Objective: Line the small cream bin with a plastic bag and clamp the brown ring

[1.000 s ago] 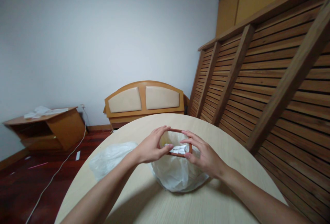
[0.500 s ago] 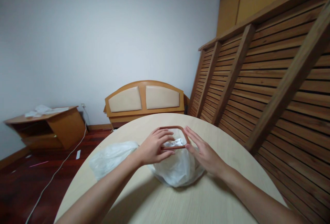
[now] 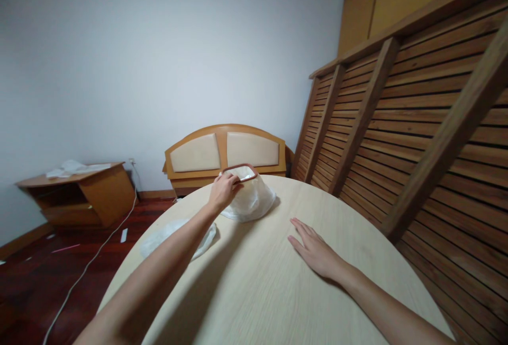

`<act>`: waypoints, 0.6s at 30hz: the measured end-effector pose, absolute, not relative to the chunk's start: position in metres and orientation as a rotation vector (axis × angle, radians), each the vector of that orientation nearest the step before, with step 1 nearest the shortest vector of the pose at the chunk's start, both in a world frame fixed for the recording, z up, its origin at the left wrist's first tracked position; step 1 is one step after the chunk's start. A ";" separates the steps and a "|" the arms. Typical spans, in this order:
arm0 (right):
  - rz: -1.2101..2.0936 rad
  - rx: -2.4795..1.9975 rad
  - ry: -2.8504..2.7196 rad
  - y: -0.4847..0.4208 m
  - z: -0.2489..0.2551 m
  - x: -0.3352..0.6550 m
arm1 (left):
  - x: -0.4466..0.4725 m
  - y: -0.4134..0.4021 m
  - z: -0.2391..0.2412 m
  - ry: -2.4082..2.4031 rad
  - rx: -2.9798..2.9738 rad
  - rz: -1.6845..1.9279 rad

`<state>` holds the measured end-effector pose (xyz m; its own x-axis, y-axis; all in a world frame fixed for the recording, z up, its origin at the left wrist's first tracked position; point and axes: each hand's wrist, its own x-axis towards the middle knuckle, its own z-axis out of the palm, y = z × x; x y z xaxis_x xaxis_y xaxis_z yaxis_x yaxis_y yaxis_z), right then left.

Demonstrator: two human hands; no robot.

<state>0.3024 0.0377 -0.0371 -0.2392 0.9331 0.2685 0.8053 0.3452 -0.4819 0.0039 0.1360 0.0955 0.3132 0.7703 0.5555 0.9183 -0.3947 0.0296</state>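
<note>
View from above a pale, round wooden table [image 3: 257,292] with a fine, smooth grain. The left hand [image 3: 224,189] reaches far across to the table's far edge, just above the centre of the frame, its fingers closed on the near left side of the brown rim [image 3: 240,167] of a small bin [image 3: 248,199]. The bin sits on the table directly beyond and to the right of that grasp. Its rim is a thin rounded rectangle, longer from left to right and tipped slightly toward the viewer. A thin, crinkled, see-through white plastic liner bulges loosely over its sides. The right hand [image 3: 315,250] lies open and flat, palm down, on bare tabletop at lower right of centre, holding nothing and well apart from the bin, so the left hand is much the nearer. A second limp white plastic bag [image 3: 178,236] lies at the table's left edge, partly under the left forearm. Behind stand a padded wooden headboard [image 3: 226,154], a slatted wooden bed frame [image 3: 416,123] leaning at right, and a low cabinet [image 3: 79,191] at left.
</note>
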 end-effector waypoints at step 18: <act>0.445 -1.612 -2.395 0.041 -0.041 0.283 | -0.109 0.128 0.080 -2.056 -1.753 -0.549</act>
<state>0.2826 0.0407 -0.0411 -0.3744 0.9272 0.0131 0.8605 0.3527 -0.3677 -0.1094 0.1284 0.0797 -0.1478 0.8389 0.5238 0.9884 0.1444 0.0476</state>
